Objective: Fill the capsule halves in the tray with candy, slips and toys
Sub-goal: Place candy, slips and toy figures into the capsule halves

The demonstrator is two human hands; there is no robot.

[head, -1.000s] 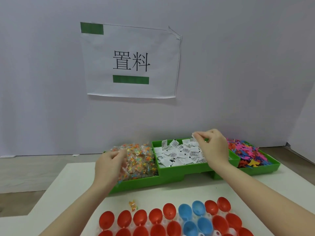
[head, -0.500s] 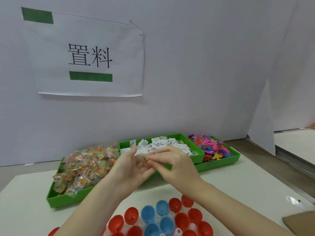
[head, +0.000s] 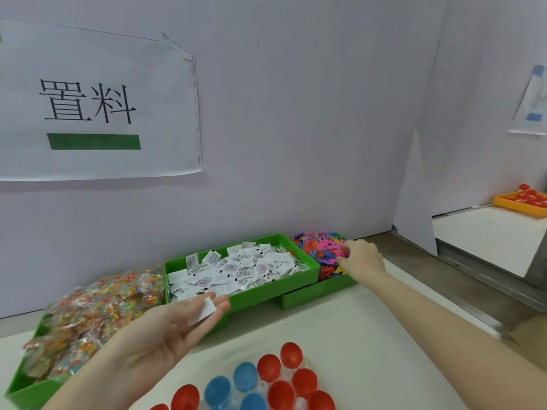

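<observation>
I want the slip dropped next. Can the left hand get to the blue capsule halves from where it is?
Probably yes. The left hand lies palm up with the slip resting on its fingers, just beyond the blue capsule halves; only bare table lies between, and the right hand is far off at the toys.

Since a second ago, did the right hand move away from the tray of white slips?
Yes. The right hand has moved rightward from over the slip tray to the toy tray, fingers in the colourful toys.

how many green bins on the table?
3, side by side along the wall: candy bin left, slip bin middle, toy bin right, its far end hidden behind the right hand.
</observation>
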